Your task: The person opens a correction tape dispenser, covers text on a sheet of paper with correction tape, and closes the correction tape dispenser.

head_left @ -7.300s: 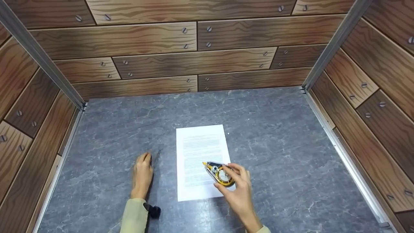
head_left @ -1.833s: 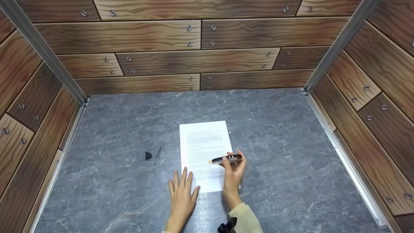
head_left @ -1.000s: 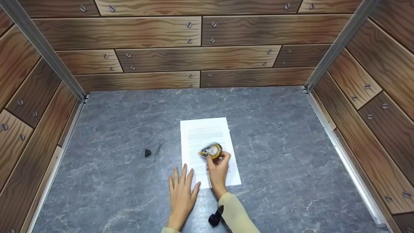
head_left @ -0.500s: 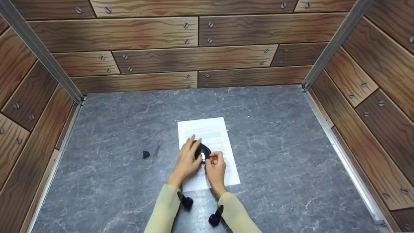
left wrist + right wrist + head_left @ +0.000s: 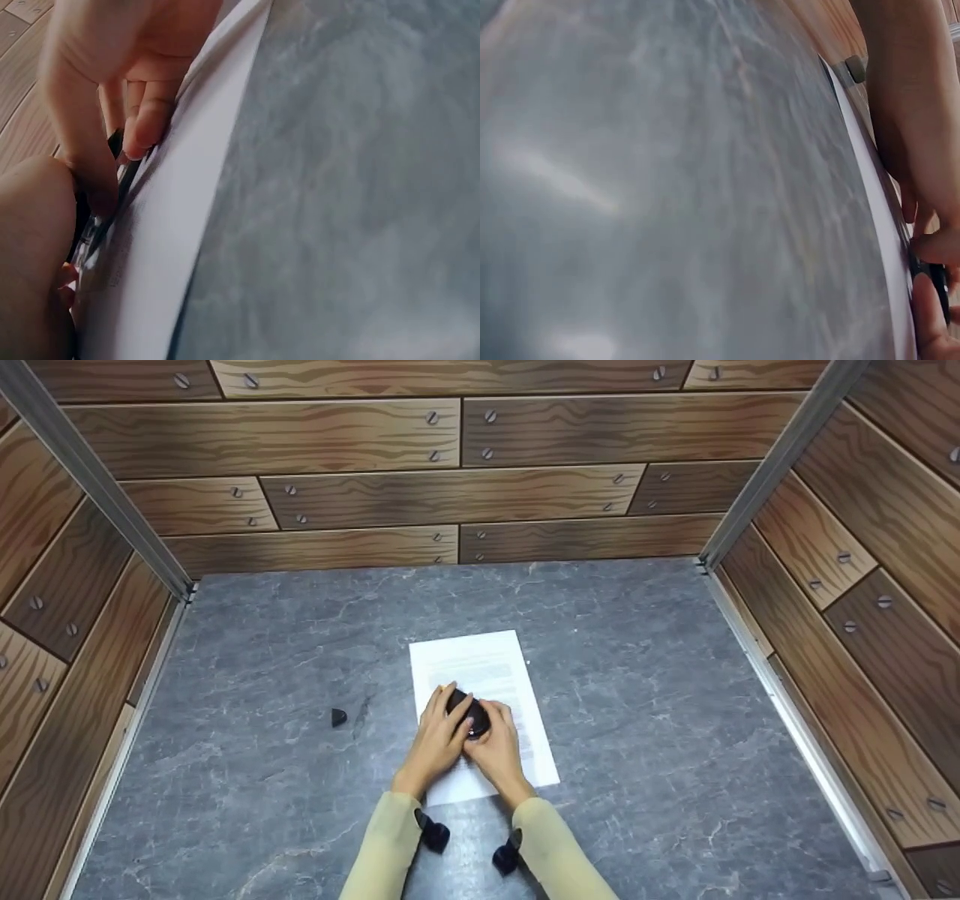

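Observation:
A correction tape dispenser (image 5: 478, 720), black side up, sits between both hands above a printed sheet of paper (image 5: 491, 656) in the head view. From its left side my left hand (image 5: 435, 740) grips it, fingers across its upper side and thumb near its lower end. My right hand (image 5: 501, 750) holds its right and lower edge, with the fingers curled. Much of the dispenser is hidden by the fingers. Only dark parts of the dispenser (image 5: 934, 276) show between fingers in the right wrist view.
A small black cap (image 5: 338, 718) lies on the grey marbled table (image 5: 637, 697) left of the paper. Wood-patterned walls (image 5: 375, 495) enclose the back and sides, with metal posts (image 5: 780, 465) at the corners.
Earlier the right hand held the dispenser, while the left lay flat at the paper's lower left and the cap was out of its hold. The left hand has since moved up onto the dispenser, now turned over.

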Demonstrator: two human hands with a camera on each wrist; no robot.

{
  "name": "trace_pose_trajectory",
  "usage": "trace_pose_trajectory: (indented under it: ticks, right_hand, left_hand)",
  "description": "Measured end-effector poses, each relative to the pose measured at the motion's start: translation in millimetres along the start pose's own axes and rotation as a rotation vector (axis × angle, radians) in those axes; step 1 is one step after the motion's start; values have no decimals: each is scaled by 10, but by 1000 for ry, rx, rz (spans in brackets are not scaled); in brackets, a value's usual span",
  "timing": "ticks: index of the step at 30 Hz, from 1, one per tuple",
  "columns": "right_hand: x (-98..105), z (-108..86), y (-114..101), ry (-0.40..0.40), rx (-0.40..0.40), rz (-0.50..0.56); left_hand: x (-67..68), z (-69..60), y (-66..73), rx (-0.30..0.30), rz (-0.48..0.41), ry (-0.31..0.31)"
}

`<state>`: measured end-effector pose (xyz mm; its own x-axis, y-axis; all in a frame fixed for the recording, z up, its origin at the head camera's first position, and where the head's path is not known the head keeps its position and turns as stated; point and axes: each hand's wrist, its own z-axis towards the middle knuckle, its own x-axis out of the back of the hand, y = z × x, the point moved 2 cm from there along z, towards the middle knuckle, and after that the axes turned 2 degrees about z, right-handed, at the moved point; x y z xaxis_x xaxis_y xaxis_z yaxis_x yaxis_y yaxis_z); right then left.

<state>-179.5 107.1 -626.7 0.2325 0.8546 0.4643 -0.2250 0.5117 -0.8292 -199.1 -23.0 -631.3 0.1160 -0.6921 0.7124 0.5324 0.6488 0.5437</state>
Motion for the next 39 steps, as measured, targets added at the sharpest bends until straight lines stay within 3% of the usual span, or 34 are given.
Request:
trace_pose_trajectory:
  ticks: [6, 13, 15, 18, 22, 24, 29, 32, 39]
  right_hand:
    - [53, 0, 31, 20, -12, 99]
    - [173, -5, 3, -17, -112, 421]
    - [256, -5, -100, -16, -139, 500]
    - [380, -8, -274, -13, -175, 576]
    - [477, -11, -426, 17, -192, 612]
    - [491, -15, -461, 44, -194, 610]
    - [517, -50, -594, 125, -186, 534]
    - [495, -89, -672, 148, -174, 517]
    - [379, -175, -757, 150, -157, 603]
  left_hand:
    - [37, 27, 54, 25, -27, -26]
    - [185, 16, 108, 33, -87, -50]
    - [237, 11, 131, 22, -107, -69]
    - [295, 14, 172, -39, -98, -46]
    - [317, 39, 218, -178, -1, 91]
    - [332, 43, 246, -209, 44, 166]
    - [362, 7, 370, -181, 59, 254]
    - [350, -26, 453, -164, 40, 256]
    - [339, -102, 583, -109, -3, 255]
